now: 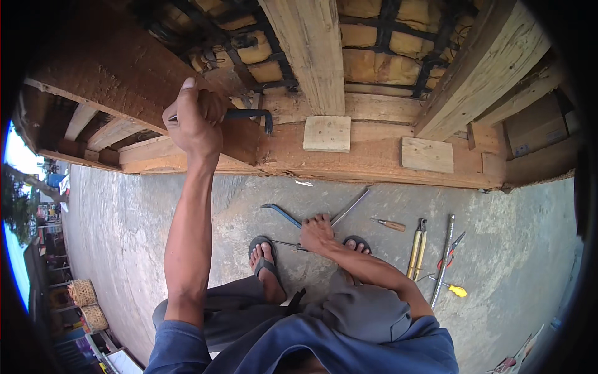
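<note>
My left hand [198, 118] is raised against a wide wooden beam [124, 68], fist closed around a thin black piece [249, 115] with a bent, ragged-looking end. Whether it is a bar or a strap I cannot make out. Down at the floor, my right hand [317, 234] has its fingers curled over the blue pry bar [281, 213], whose hooked end points left. A metal rod [352, 204] slants up and right beside that hand. Another thin dark rod [286, 244] runs just below it, its far end hidden.
Overhead hangs a wooden frame [374, 159] with crossed black straps and yellow padding. To the right lie an awl-like wood-handled tool [390, 224], yellow-handled cutters [417, 249], a metal bar [443, 262] and a yellow-handled screwdriver [457, 290]. Woven baskets [82, 292] stand far left.
</note>
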The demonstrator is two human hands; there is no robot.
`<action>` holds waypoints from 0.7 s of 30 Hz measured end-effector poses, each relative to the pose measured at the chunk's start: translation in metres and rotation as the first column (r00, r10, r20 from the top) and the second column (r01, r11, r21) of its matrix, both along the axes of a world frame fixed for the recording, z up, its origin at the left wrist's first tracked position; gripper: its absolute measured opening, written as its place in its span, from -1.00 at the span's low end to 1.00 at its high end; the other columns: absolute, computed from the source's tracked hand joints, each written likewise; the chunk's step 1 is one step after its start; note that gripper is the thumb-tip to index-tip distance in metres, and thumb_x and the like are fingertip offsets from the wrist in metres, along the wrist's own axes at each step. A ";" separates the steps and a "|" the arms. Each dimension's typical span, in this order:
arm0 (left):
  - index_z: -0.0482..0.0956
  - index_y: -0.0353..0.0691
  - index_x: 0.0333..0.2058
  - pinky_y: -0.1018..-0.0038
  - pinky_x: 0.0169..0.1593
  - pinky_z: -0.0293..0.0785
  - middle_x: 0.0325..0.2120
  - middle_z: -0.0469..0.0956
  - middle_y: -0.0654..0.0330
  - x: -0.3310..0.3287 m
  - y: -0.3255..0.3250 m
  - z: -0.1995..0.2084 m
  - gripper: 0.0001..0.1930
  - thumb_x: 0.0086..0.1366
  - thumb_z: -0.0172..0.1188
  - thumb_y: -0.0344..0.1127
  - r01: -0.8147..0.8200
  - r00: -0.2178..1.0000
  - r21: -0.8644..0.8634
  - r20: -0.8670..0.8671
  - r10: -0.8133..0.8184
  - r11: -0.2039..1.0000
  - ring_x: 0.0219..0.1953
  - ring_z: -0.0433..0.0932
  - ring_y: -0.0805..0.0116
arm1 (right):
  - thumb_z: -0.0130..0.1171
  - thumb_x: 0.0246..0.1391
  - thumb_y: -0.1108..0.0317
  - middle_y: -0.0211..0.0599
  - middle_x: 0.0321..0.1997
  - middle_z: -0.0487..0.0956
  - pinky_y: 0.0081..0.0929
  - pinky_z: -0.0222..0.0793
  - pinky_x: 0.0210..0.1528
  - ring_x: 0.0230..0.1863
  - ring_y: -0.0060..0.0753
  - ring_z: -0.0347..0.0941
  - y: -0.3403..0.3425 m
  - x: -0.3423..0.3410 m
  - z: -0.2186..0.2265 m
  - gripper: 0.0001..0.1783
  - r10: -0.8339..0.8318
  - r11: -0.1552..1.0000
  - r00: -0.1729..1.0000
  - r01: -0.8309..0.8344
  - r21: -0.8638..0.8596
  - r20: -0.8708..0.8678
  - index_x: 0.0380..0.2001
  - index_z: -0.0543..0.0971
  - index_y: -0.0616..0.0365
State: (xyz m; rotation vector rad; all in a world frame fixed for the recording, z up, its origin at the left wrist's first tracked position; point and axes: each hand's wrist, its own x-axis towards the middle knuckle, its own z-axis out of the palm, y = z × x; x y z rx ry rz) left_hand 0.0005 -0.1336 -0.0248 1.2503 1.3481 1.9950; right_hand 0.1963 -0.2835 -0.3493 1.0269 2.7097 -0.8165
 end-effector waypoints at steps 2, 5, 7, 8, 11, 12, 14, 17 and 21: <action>0.08 -0.04 -0.74 0.42 -0.57 -0.05 -0.83 0.00 0.35 0.000 0.000 0.003 -0.46 0.47 -0.01 -0.22 0.009 1.000 -0.008 -0.014 -0.009 1.000 -0.74 -0.06 0.50 | 0.11 0.07 0.20 0.03 -0.21 0.72 -0.09 0.44 0.07 -0.03 0.00 0.62 0.005 0.015 0.028 -0.63 -0.131 0.989 0.989 0.125 -0.082 -0.071 -0.22 0.67 0.29; 0.09 -0.05 -0.73 0.42 -0.58 -0.07 -0.82 0.00 0.36 -0.001 0.005 0.003 -0.49 0.46 -0.02 -0.24 0.085 0.995 -0.021 -0.049 -0.086 0.996 -0.75 -0.08 0.52 | 0.09 0.09 0.20 0.18 -0.30 0.69 -0.09 0.52 -0.05 -0.19 0.11 0.66 0.046 0.044 0.097 -0.61 -0.235 0.840 0.971 0.221 -0.495 0.035 -0.23 0.61 0.36; 0.10 -0.05 -0.73 0.43 -0.59 -0.07 -0.82 0.00 0.36 0.005 0.009 0.005 -0.49 0.45 -0.02 -0.25 0.147 0.986 -0.039 -0.072 -0.150 0.988 -0.74 -0.08 0.52 | 0.10 0.09 0.20 0.19 -0.40 0.65 -0.08 0.53 -0.16 -0.30 0.19 0.64 0.049 0.075 0.094 -0.62 -0.327 0.844 0.932 0.212 -0.493 -0.158 -0.26 0.57 0.37; 0.10 -0.05 -0.73 0.43 -0.59 -0.07 -0.82 0.00 0.37 0.003 0.008 0.003 -0.50 0.45 -0.03 -0.25 0.169 0.981 -0.056 -0.089 -0.173 0.984 -0.74 -0.08 0.52 | 0.10 0.09 0.19 0.20 -0.45 0.63 -0.08 0.53 -0.21 -0.35 0.23 0.63 0.049 0.087 0.097 -0.63 -0.356 0.845 0.900 0.196 -0.498 -0.251 -0.27 0.55 0.37; 0.10 -0.05 -0.72 0.43 -0.57 -0.04 -0.80 0.02 0.37 -0.008 0.000 0.001 -0.52 0.43 -0.04 -0.24 0.225 0.970 -0.077 -0.076 -0.230 0.971 -0.72 -0.05 0.52 | 0.20 0.04 0.24 0.10 -0.55 0.56 -0.09 0.46 -0.35 -0.47 0.22 0.56 0.061 0.110 0.120 -0.69 -0.435 0.803 0.845 0.207 -0.559 -0.312 -0.32 0.51 0.33; 0.10 -0.06 -0.71 0.42 -0.56 -0.02 -0.79 0.03 0.36 -0.011 -0.002 0.002 -0.52 0.43 -0.04 -0.24 0.242 0.967 -0.075 -0.065 -0.247 0.967 -0.71 -0.04 0.52 | 0.22 0.03 0.26 0.07 -0.58 0.54 -0.10 0.44 -0.37 -0.50 0.21 0.55 0.064 0.116 0.125 -0.70 -0.445 0.805 0.829 0.205 -0.557 -0.338 -0.33 0.51 0.33; 0.09 -0.05 -0.70 0.42 -0.54 0.02 -0.78 0.05 0.35 0.000 0.002 0.005 -0.54 0.42 -0.04 -0.23 0.122 0.993 -0.030 0.002 -0.122 0.992 -0.69 -0.01 0.51 | 0.23 0.08 0.30 -0.16 -0.63 0.47 -0.29 0.38 -0.47 -0.58 -0.27 0.47 0.066 0.125 0.125 -0.75 -0.512 0.776 0.772 0.227 -0.589 -0.377 -0.36 0.51 0.30; 0.08 -0.05 -0.68 0.41 -0.50 0.07 -0.76 0.09 0.32 -0.006 -0.006 0.002 -0.55 0.41 -0.05 -0.21 0.127 0.992 -0.017 0.031 -0.126 0.992 -0.67 0.02 0.49 | 0.19 0.23 0.34 -0.56 -0.59 0.39 -0.56 0.19 -0.57 -0.58 -0.75 0.27 0.063 0.126 0.128 -0.80 -0.625 0.711 0.655 0.253 -0.657 -0.424 -0.40 0.50 0.24; 0.07 -0.08 -0.71 0.43 -0.55 0.03 -0.79 0.07 0.30 0.002 -0.022 -0.011 -0.53 0.43 -0.07 -0.26 0.022 0.995 0.071 0.100 -0.029 0.997 -0.71 0.01 0.49 | 0.22 0.22 0.31 -0.54 -0.58 0.35 -0.55 0.10 -0.55 -0.57 -0.72 0.20 0.057 0.108 0.145 -0.79 -0.719 0.628 0.544 0.240 -0.740 -0.433 -0.38 0.50 0.23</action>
